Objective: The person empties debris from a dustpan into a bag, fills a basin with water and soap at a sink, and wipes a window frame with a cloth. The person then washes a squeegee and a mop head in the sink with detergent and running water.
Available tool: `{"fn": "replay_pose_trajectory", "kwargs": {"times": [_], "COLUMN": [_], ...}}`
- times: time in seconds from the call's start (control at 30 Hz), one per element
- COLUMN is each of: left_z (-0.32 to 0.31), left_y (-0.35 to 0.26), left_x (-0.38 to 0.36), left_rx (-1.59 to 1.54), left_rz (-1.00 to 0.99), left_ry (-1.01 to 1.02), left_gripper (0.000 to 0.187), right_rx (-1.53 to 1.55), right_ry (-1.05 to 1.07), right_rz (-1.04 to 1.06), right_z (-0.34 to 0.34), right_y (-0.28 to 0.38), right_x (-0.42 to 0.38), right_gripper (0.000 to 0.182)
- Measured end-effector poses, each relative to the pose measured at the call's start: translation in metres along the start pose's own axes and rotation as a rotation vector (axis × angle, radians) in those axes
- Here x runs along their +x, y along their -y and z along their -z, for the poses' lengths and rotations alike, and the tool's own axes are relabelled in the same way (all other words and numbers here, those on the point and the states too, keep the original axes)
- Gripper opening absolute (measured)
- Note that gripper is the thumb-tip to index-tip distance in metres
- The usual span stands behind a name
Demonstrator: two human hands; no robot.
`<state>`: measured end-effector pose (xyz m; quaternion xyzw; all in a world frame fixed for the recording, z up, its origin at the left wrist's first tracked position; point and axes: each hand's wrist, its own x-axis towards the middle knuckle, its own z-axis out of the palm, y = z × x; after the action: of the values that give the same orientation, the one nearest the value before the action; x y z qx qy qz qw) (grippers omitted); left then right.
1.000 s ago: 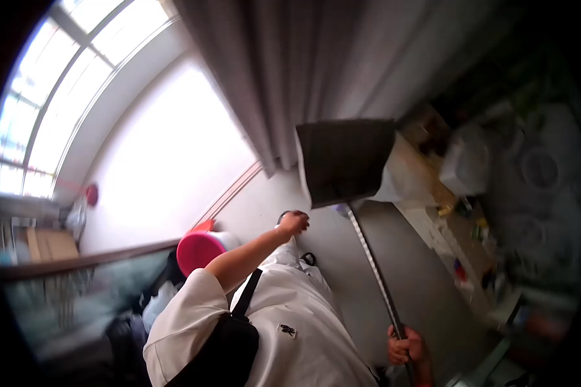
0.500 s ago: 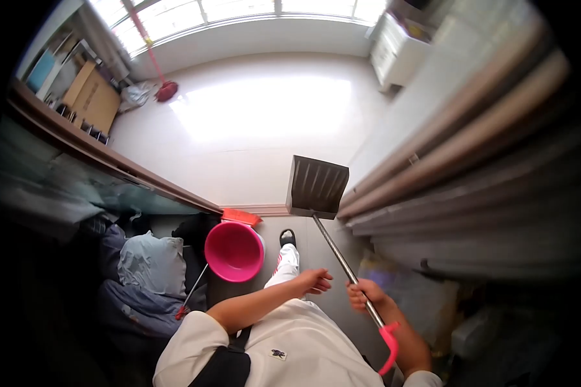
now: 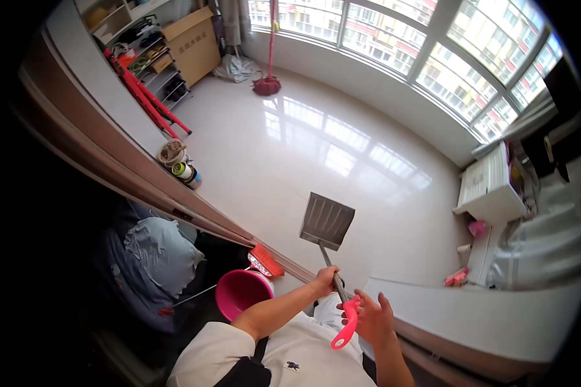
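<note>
A long-handled metal dustpan (image 3: 327, 220) is held out in front of me, its pan over the pale tiled floor. My left hand (image 3: 327, 279) is wrapped round the metal shaft, roughly midway between the pan and the pink handle end (image 3: 347, 322). Beside that pink end is my right hand (image 3: 374, 317), with fingers apart and raised; whether the thumb side touches the handle is hard to see. To the left of my left forearm is a pink basin (image 3: 239, 293), partly covered by the arm. The orange-red bristles of a broom (image 3: 268, 261) show just beyond the basin.
A door track (image 3: 284, 263) crosses the floor ahead. Along the left wall are small tubs (image 3: 181, 164), a red folded frame (image 3: 152, 106), a shoe rack (image 3: 164, 64) and a cardboard box (image 3: 190, 46). A red mop (image 3: 266, 85) stands by the window; a white cabinet (image 3: 494, 187) is at right.
My left hand has moved onto the dustpan's shaft, and my right hand has let go and opened near the pink end. The view has turned right, towards the window and cabinet.
</note>
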<state>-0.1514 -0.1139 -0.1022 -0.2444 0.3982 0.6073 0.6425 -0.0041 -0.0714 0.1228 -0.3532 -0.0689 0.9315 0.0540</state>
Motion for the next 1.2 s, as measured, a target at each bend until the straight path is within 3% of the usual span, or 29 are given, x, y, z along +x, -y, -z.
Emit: {"fn": "replay_pose_trajectory", "kwargs": {"times": [0.1, 0.17, 0.23, 0.3, 0.33, 0.4, 0.43, 0.47, 0.5, 0.57, 0.63, 0.7, 0.83, 1.03, 1.2], "left_z": [0.003, 0.039, 0.019, 0.026, 0.014, 0.037, 0.037, 0.036, 0.054, 0.103, 0.107, 0.144, 0.182, 0.217, 0.229], "left_y": [-0.045, -0.061, -0.094, -0.116, -0.133, -0.157, -0.165, -0.171, -0.185, -0.197, -0.224, -0.234, -0.248, -0.283, -0.294], "left_x": [0.065, 0.127, 0.118, 0.138, 0.127, 0.172, 0.172, 0.172, 0.193, 0.232, 0.224, 0.249, 0.288, 0.312, 0.322], "left_rx": [0.057, 0.001, -0.01, -0.14, -0.192, -0.091, -0.04, -0.121, -0.171, -0.71, -0.818, -0.867, -0.746, -0.734, -0.677], "left_rz": [-0.021, 0.002, -0.039, -0.043, 0.0, -0.024, -0.022, -0.261, -0.211, -0.005, 0.03, -0.033, -0.195, -0.06, -0.12], "left_ry": [-0.096, -0.123, -0.246, -0.131, -0.113, -0.038, 0.0, -0.056, -0.094, -0.005, -0.147, -0.146, -0.253, -0.264, -0.342], "left_gripper": [0.016, 0.017, 0.019, 0.023, 0.021, 0.018, 0.016, 0.012, 0.013, 0.013, 0.011, 0.01, 0.013, 0.014, 0.011], "right_rx": [-0.543, -0.663, -0.799, -1.212, -1.333, -1.564, -1.557, -1.559, -1.567, -1.499, -1.432, -1.357, -1.543, -1.627, -1.604], "right_ry": [-0.155, -0.118, -0.109, -0.155, -0.049, 0.194, 0.204, 0.203, 0.205, 0.201, 0.192, -0.058, -0.358, -0.512, -0.565], "right_rz": [0.091, 0.057, -0.017, 0.04, 0.055, 0.098, 0.017, -0.062, -0.137, -0.227, -0.332, -0.44, -0.429, -0.395, -0.322], "right_z": [-0.011, -0.001, 0.011, 0.018, 0.024, 0.02, -0.001, -0.024, -0.044, -0.046, -0.03, -0.015, 0.03, 0.031, 0.008], "right_y": [0.039, 0.059, 0.083, 0.101, 0.106, 0.116, 0.124, 0.139, 0.152, 0.176, 0.214, 0.248, 0.311, 0.353, 0.353], "right_x": [0.056, 0.116, 0.188, 0.259, 0.283, 0.322, 0.327, 0.339, 0.348, 0.364, 0.381, 0.397, 0.418, 0.448, 0.472], "right_gripper": [0.064, 0.071, 0.069, 0.071, 0.073, 0.078, 0.08, 0.081, 0.083, 0.076, 0.073, 0.067, 0.061, 0.059, 0.06]}}
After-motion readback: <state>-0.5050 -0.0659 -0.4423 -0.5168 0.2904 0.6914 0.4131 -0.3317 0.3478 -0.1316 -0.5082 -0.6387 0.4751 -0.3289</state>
